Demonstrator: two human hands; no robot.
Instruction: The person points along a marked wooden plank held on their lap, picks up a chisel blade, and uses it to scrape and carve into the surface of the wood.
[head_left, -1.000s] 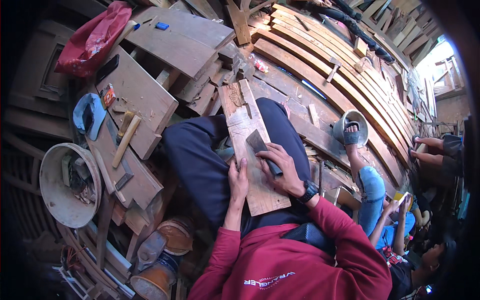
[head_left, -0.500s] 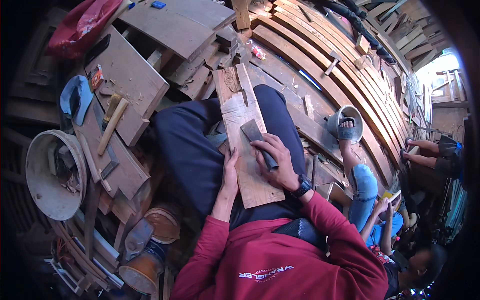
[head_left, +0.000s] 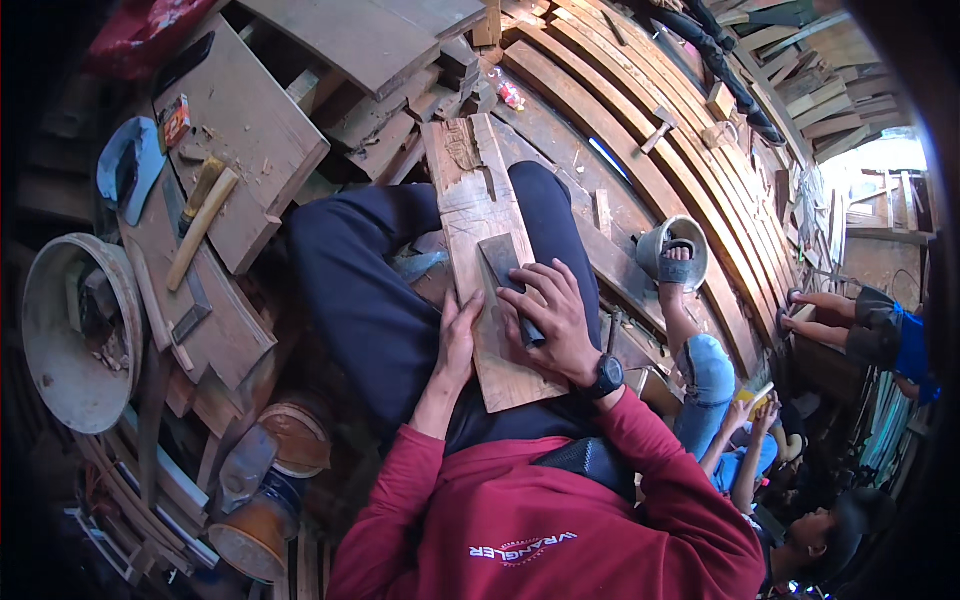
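Across my lap lies a pale wooden board point(head_left: 467, 215), with a rough, broken-out hollow at its far end. My left hand point(head_left: 459, 342) is wrapped round the board's left edge, thumb on top. A putty knife point(head_left: 497, 258) with a grey blade and dark handle rests on the middle of the board. My right hand point(head_left: 560, 318) holds it, the palm over the handle and fingers laid over toward the blade. The blade's wide end points away from me, tilted a little left. Part of the handle is hidden under the hand.
At left are a dirty white bucket point(head_left: 38, 345) of scraps, a wooden mallet-like tool point(head_left: 203, 228) and a blue-white cap point(head_left: 128, 170). Long planks point(head_left: 585, 115) carry a hammer point(head_left: 657, 132) at right. Another person's foot point(head_left: 677, 262) rests over a bucket point(head_left: 655, 248).
The view has shifted, so the surroundings sit farther left. My right hand's fingers have lifted and spread more over the putty knife. My left hand keeps its hold on the board.
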